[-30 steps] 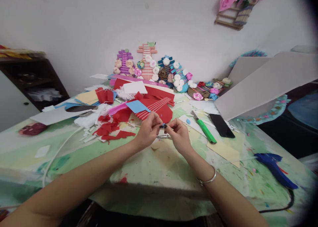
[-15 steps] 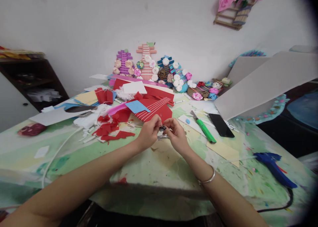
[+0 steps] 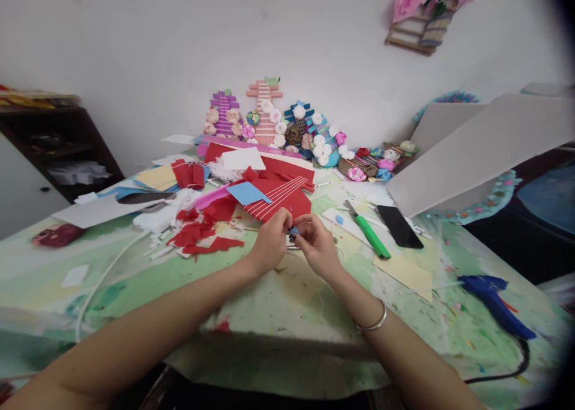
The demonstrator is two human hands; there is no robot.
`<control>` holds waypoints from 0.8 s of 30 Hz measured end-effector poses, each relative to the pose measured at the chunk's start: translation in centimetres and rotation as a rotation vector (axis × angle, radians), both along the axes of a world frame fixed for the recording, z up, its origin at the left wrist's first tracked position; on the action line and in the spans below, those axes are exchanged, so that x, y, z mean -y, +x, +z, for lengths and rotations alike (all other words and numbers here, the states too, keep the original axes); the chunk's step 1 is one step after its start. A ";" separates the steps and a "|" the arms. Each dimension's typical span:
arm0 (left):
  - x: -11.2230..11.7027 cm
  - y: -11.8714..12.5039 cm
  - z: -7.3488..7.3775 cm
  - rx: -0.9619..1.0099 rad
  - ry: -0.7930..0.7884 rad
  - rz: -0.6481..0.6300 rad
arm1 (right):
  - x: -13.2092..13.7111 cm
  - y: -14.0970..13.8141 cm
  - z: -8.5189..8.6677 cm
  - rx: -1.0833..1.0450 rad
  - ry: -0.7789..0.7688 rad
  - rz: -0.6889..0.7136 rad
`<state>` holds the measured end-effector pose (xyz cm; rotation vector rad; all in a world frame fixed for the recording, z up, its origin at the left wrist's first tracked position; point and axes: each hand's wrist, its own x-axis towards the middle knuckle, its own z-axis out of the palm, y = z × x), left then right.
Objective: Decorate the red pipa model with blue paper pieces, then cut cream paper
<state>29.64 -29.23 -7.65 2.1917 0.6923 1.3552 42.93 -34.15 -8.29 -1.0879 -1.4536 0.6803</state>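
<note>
My left hand [image 3: 272,239] and my right hand [image 3: 320,245] meet over the front middle of the table, fingertips pinched close together. Between them is a small blue and dark piece [image 3: 293,233], mostly covered by the fingers; its kind I cannot make out. Just beyond the hands lies a red guitar-shaped board [image 3: 296,202] with white strings across it. A blue paper piece [image 3: 248,193] rests on the board's left part. Below the fingers, a thin metallic tool shows only in part.
Red paper scraps [image 3: 197,230] and a white cable [image 3: 105,272] lie to the left. To the right are a green utility knife [image 3: 371,233], a black phone [image 3: 399,226] and a blue glue gun [image 3: 496,305]. Flower-decorated crafts [image 3: 267,114] lean against the wall.
The small piece between my fingertips has turned, so a blue side now shows where it looked mostly black before. Both hands stay in nearly the same place.
</note>
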 end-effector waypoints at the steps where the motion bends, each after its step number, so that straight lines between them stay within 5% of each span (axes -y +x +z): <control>1: 0.1 0.0 0.1 0.001 -0.006 -0.011 | 0.0 0.0 0.0 -0.011 -0.008 0.003; 9: 0.5 0.2 0.1 0.085 -0.081 -0.184 | 0.2 -0.3 0.9 -0.295 -0.161 0.032; 17: 0.2 0.4 -0.9 0.134 -0.387 -0.351 | 0.3 0.0 1.6 -0.327 -0.166 0.014; 24: -0.4 0.5 -0.2 0.258 -0.558 -0.434 | -0.1 0.4 1.2 -0.232 -0.180 0.108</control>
